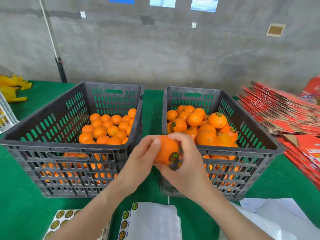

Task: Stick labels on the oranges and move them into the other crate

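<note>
Between the two black crates I hold one orange (166, 149) in both hands. My left hand (140, 158) grips its left side. My right hand (185, 153) curls over its top and right side. A round green-and-gold label (173, 156) sits on the orange's lower right face. The left crate (69, 149) holds unlabelled oranges (107, 129). The right crate (242, 149) holds oranges (204, 125), some with labels showing. Sheets of round labels (60, 220) lie at the near edge of the table, partly hidden under my left forearm.
Green cloth (22, 196) covers the table. White backing sheets (154, 220) and white paper (270, 215) lie near me. Stacked flat red cartons (280, 111) fill the right side. Yellow bags (12, 89) and a white crate (5, 111) sit at far left. A grey wall stands behind.
</note>
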The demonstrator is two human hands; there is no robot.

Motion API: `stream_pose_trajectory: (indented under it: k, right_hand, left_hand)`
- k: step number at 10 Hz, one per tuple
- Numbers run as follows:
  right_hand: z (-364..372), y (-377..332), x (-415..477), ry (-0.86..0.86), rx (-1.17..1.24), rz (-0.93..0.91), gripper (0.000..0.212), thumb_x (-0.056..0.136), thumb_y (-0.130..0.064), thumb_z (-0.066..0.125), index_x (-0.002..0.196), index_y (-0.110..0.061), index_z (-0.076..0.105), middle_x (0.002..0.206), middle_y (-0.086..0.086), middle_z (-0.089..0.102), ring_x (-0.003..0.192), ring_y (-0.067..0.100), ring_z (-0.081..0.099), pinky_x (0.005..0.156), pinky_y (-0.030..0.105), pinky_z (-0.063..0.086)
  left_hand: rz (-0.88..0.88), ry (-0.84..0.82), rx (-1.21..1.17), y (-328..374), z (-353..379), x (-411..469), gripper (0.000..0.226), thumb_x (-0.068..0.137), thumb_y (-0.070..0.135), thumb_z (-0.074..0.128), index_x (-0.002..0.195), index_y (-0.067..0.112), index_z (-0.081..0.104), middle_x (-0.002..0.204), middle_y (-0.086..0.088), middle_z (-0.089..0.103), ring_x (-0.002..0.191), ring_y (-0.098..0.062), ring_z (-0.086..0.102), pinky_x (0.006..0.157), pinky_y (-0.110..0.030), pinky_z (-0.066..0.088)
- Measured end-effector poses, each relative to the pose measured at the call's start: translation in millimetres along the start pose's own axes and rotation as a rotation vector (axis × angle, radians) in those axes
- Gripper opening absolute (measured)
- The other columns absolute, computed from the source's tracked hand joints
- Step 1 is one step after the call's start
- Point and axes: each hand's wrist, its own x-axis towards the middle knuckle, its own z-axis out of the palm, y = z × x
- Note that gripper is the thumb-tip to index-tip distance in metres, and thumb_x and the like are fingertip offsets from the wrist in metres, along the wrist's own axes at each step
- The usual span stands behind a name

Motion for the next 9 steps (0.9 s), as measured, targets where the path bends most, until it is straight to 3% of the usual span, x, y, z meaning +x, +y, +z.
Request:
stream_pose_trajectory:
  k: [1, 2, 3, 5, 6, 8, 9]
  right_hand:
    - [-25.8, 22.4, 43.5, 0.129, -0.025, 0.02, 0.06, 0.067, -0.013, 0.078, 0.114, -0.025, 0.043, 0.11, -0.01, 0.047, 0.1, 0.006, 0.048, 0.08, 0.012, 0.041]
    - [-50.1, 63.0, 99.5, 0.246, -0.187, 0.109, 0.061, 0.067, -0.009, 0.077, 0.119, -0.009, 0.046, 0.114, 0.001, 0.051, 0.106, 0.016, 0.049, 0.086, 0.018, 0.036]
    - [-78.7, 115.5, 152.7, 0.255, -0.387, 0.32, 0.059, 0.072, -0.012, 0.07, 0.125, -0.01, 0.043, 0.118, 0.015, 0.05, 0.111, 0.034, 0.049, 0.092, 0.034, 0.037]
    - [-107.2, 193.6, 204.2, 0.057, -0.656, 0.768, 0.067, 0.081, -0.026, 0.063, 0.137, -0.011, 0.029, 0.14, 0.02, 0.035, 0.129, 0.042, 0.033, 0.101, 0.049, 0.036]
    - [-105.2, 204.4, 214.6, -0.009, -0.698, 0.819, 0.069, 0.085, -0.027, 0.057, 0.143, -0.007, 0.025, 0.143, 0.02, 0.037, 0.129, 0.041, 0.038, 0.104, 0.049, 0.038]
    - [-108.5, 208.9, 205.6, 0.026, -0.68, 0.773, 0.057, 0.086, -0.028, 0.059, 0.135, -0.007, 0.037, 0.137, 0.02, 0.044, 0.125, 0.04, 0.043, 0.103, 0.05, 0.039]
    - [-116.0, 190.4, 187.9, 0.003, -0.652, 0.562, 0.046, 0.089, -0.026, 0.059, 0.129, -0.006, 0.049, 0.133, 0.017, 0.051, 0.122, 0.036, 0.047, 0.101, 0.043, 0.041]
  left_hand:
    - [0.119, 0.057, 0.044, 8.3, 16.6, 53.1, 0.022, 0.1, 0.03, 0.041, 0.119, 0.029, 0.052, 0.125, -0.009, 0.058, 0.105, -0.022, 0.062, 0.082, -0.032, 0.055]
    - [0.208, 0.077, 0.544, -2.8, 40.2, 102.5, 0.032, 0.096, 0.01, 0.048, 0.129, 0.011, 0.05, 0.124, -0.014, 0.058, 0.106, -0.024, 0.057, 0.094, -0.029, 0.043]
    - [0.247, -0.077, 0.995, -23.0, 52.5, 117.9, 0.033, 0.096, 0.024, 0.051, 0.124, 0.009, 0.056, 0.123, -0.009, 0.059, 0.114, -0.025, 0.052, 0.095, -0.031, 0.037]
    - [0.233, -0.051, 1.065, -27.6, 50.8, 119.2, 0.033, 0.096, 0.032, 0.049, 0.121, 0.013, 0.06, 0.117, -0.002, 0.061, 0.108, -0.02, 0.055, 0.092, -0.034, 0.045]
    - [0.24, -0.044, 1.057, -27.1, 51.8, 119.1, 0.03, 0.096, 0.032, 0.049, 0.117, 0.015, 0.061, 0.114, -0.001, 0.061, 0.104, -0.018, 0.054, 0.09, -0.034, 0.045]
    - [0.272, -0.035, 1.043, -27.6, 50.4, 117.1, 0.027, 0.095, 0.033, 0.05, 0.109, 0.016, 0.065, 0.102, 0.001, 0.063, 0.095, -0.016, 0.055, 0.085, -0.037, 0.047]
    - [0.278, -0.014, 0.989, -28.4, 52.0, 115.0, 0.026, 0.095, 0.034, 0.05, 0.101, 0.014, 0.067, 0.096, 0.001, 0.065, 0.09, -0.016, 0.057, 0.081, -0.04, 0.048]
